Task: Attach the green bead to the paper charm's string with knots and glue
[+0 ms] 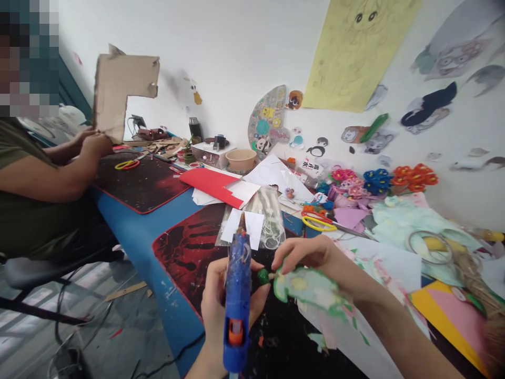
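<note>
My left hand [224, 310] grips a blue hot glue gun [237, 295] upright, its nozzle pointing up and away from me. My right hand [311, 253] pinches a pale cutout with a green edge [305, 287] by its end. A small green knob [263, 276] sits on that end, just beside the glue gun's barrel. The nozzle tip stands close to a clear plastic bag [268, 223], though the two look apart. Both hands are over a dark red desk mat [189, 252].
A co-worker at the left holds a torn cardboard piece [118, 89] up in both hands. Yellow-handled scissors [319, 223], red paper [211, 184], paper flowers [379, 181] and scattered sheets cover the blue table [134, 231]. The table's near edge runs left of my hands, above the floor.
</note>
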